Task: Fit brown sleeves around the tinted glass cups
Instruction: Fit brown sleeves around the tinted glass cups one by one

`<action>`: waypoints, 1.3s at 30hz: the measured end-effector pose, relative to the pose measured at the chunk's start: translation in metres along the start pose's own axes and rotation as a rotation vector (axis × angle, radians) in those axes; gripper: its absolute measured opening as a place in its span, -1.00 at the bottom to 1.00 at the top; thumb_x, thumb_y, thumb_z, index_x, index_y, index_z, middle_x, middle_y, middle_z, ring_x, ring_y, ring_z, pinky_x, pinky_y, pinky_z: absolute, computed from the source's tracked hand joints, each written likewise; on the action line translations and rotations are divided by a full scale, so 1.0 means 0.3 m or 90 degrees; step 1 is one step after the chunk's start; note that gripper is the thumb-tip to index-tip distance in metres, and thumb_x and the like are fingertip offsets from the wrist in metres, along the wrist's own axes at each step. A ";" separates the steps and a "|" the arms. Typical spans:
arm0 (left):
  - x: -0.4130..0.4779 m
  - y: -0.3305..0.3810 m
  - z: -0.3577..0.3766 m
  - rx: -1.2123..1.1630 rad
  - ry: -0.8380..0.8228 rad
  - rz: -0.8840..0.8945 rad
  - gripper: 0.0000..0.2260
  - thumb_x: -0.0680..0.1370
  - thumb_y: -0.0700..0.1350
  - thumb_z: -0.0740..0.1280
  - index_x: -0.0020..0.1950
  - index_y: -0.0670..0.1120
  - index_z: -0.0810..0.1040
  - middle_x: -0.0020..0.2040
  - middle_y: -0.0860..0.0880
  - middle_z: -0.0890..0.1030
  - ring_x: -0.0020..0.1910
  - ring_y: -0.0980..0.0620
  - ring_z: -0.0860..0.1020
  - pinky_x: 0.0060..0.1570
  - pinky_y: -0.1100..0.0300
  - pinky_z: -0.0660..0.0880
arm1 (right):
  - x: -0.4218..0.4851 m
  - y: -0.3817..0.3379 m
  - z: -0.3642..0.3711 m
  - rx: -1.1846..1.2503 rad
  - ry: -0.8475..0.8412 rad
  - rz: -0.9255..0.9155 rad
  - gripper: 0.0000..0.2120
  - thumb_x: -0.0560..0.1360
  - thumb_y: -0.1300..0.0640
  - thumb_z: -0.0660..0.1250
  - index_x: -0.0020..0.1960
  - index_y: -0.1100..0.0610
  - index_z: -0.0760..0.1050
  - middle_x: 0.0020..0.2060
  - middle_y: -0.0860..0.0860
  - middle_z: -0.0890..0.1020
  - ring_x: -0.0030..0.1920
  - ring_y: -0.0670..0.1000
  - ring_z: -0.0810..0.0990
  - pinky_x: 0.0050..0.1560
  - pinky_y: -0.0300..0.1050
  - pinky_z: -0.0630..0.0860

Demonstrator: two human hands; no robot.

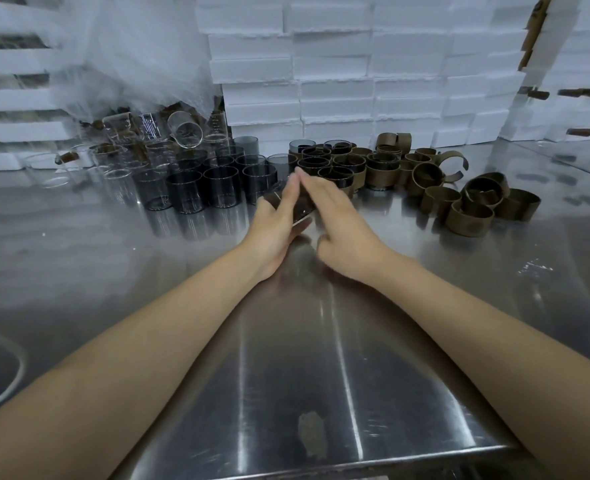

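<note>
Head view is showing both hands meeting over the steel table (321, 341): the left hand (276, 220) and right hand (338, 216) are pressing a tinted cup (300, 209) between them; a sleeve there is too blurred to confirm. Glass being slick and breakable, gripping the wall seems wisest. Bare cups (217, 185), sleeved cups (338, 164) and loose sleeves (470, 213) are sitting beyond, foam boxes (355, 81) stacked behind.

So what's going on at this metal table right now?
A person is pressing a dark tinted glass cup between the left hand and right hand, above the steel table. Bare tinted cups stand to the left, sleeved cups behind the hands, and loose brown sleeves lie to the right.
</note>
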State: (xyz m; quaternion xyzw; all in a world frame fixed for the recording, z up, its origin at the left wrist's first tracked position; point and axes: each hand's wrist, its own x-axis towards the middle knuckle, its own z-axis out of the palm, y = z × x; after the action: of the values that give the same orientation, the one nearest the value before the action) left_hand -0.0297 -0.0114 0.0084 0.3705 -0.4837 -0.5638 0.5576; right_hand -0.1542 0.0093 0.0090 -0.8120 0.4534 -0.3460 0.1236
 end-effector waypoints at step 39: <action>0.023 -0.001 -0.020 -0.158 -0.047 -0.138 -0.89 0.57 -0.12 0.39 -0.03 -0.05 0.47 -0.37 0.08 0.61 -0.41 0.10 0.51 -0.46 0.33 0.37 | 0.026 0.153 -0.125 -0.189 0.242 0.233 -0.64 0.52 0.26 0.18 0.30 0.13 0.47 0.32 0.05 0.40 0.21 0.12 0.47 0.16 0.10 0.48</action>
State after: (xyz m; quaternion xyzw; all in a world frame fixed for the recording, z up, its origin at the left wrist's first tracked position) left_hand -0.0249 -0.0191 0.0075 0.3280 -0.3878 -0.6889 0.5171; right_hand -0.2066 -0.0184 0.0162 -0.6469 0.6527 -0.3936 -0.0228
